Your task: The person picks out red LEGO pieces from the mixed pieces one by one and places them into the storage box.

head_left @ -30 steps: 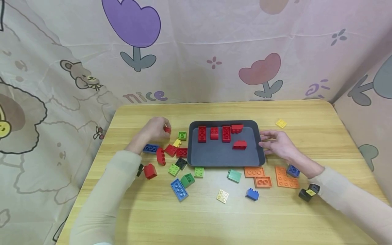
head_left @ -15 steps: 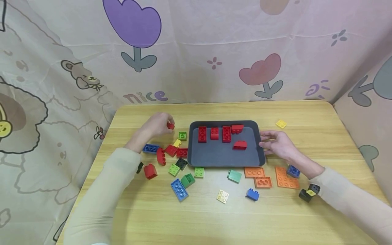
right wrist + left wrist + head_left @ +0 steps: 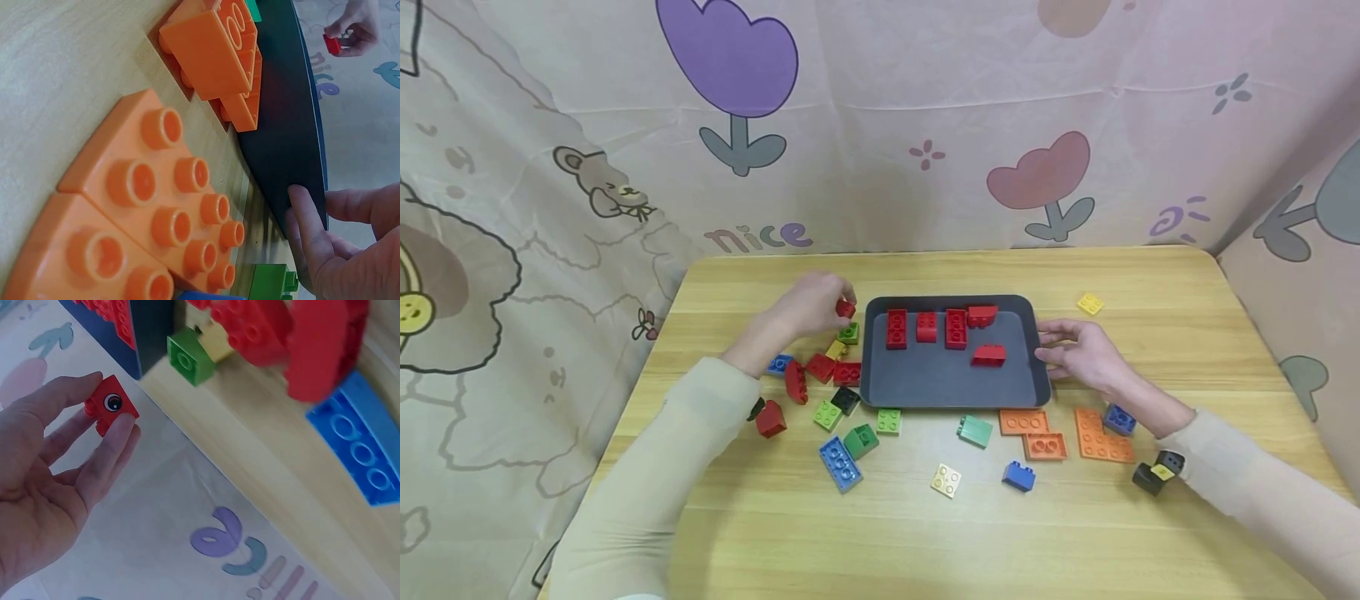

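My left hand (image 3: 811,307) pinches a small red brick with a printed eye (image 3: 113,402) between thumb and fingertips. In the head view the hand is just left of the dark tray (image 3: 917,385), over a light green brick (image 3: 848,333). Several red bricks, among them a long one (image 3: 897,329) and a slanted one (image 3: 988,356), lie in the tray. Beside the tray's right side is my right hand (image 3: 1081,354), its fingers extended. In the right wrist view its fingertips (image 3: 301,195) touch the dark tray wall at the rim.
Left of the tray lie red bricks (image 3: 796,382), a yellow brick (image 3: 837,350) and a blue brick (image 3: 779,364). In front are green, blue and orange bricks (image 3: 1045,447). Orange plates (image 3: 1101,435) lie near the right wrist; a yellow brick (image 3: 1090,303) sits at the back right.
My left hand has moved right toward the tray, carrying the small red brick over the light green one. My right hand has stayed at the tray's right side.
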Demonstrator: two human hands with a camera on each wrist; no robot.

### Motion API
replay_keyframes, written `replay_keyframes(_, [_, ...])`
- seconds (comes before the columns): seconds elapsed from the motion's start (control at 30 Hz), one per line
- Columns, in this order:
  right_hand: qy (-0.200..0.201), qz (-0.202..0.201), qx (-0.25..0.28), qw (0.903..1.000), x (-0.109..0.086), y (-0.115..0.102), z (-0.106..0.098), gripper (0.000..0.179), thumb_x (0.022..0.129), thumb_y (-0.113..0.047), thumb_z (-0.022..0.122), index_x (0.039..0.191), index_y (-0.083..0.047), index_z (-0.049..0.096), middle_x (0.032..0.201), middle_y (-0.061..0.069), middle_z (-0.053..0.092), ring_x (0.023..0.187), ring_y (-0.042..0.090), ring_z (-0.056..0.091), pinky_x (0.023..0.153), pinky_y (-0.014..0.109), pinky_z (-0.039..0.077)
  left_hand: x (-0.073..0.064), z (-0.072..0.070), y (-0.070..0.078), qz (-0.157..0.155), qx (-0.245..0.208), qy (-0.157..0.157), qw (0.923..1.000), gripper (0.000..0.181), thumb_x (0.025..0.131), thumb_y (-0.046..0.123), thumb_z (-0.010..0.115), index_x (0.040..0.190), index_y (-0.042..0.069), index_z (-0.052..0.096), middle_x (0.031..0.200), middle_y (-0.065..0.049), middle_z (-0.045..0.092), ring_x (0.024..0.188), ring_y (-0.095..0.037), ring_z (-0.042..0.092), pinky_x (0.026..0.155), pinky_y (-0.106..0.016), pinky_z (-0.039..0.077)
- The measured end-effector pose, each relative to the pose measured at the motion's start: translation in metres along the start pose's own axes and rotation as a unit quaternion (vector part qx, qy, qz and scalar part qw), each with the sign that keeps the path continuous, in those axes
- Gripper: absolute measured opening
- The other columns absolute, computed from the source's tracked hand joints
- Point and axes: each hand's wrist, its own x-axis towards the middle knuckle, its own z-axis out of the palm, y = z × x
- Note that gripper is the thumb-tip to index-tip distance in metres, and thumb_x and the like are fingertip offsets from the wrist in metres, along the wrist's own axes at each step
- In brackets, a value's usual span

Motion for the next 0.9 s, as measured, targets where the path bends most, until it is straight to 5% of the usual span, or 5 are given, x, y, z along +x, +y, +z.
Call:
replay_keyframes(0.37, [0.004, 0.007, -0.002, 1.0000, -0.001, -0.001, 0.000, 0.059, 0.104, -0.004, 0.060, 0.157, 0.008, 0.038, 0.146, 0.033, 0.050, 0.108, 0.015, 0.072, 0.088, 0.033, 0.067, 0.013, 0.015, 0.028, 0.045, 0.023, -0.009, 0.9987, 0.033, 0.090, 0.015, 0.084, 0.120, 0.002, 0.076, 0.118, -0.014, 0.078, 0.099, -0.026, 0.067, 0.093, -0.039, 0.059])
replay_keyframes(0.6, [0.004, 0.009, -0.004, 0.9999, -0.001, -0.003, 0.000, 0.059, 0.104, -0.004, 0.061, 0.157, 0.008, 0.038, 0.145, 0.032, 0.050, 0.110, 0.017, 0.072, 0.087, 0.032, 0.067, 0.016, 0.027, 0.045, 0.057, 0.020, -0.042, 0.9973, 0.035, 0.093, 0.016, 0.081, 0.124, 0.002, 0.075, 0.123, -0.014, 0.076, 0.109, -0.027, 0.065, 0.101, -0.039, 0.059])
replay_keyframes(0.9, [0.003, 0.005, -0.002, 1.0000, -0.001, -0.002, 0.000, 0.059, 0.105, -0.005, 0.061, 0.157, 0.009, 0.038, 0.146, 0.034, 0.050, 0.109, 0.015, 0.071, 0.088, 0.034, 0.067, 0.020, 0.041, 0.061, 0.075, 0.026, -0.052, 0.9955, 0.033, 0.093, 0.017, 0.082, 0.122, 0.005, 0.076, 0.112, -0.010, 0.076, 0.098, -0.022, 0.062, 0.090, -0.034, 0.059])
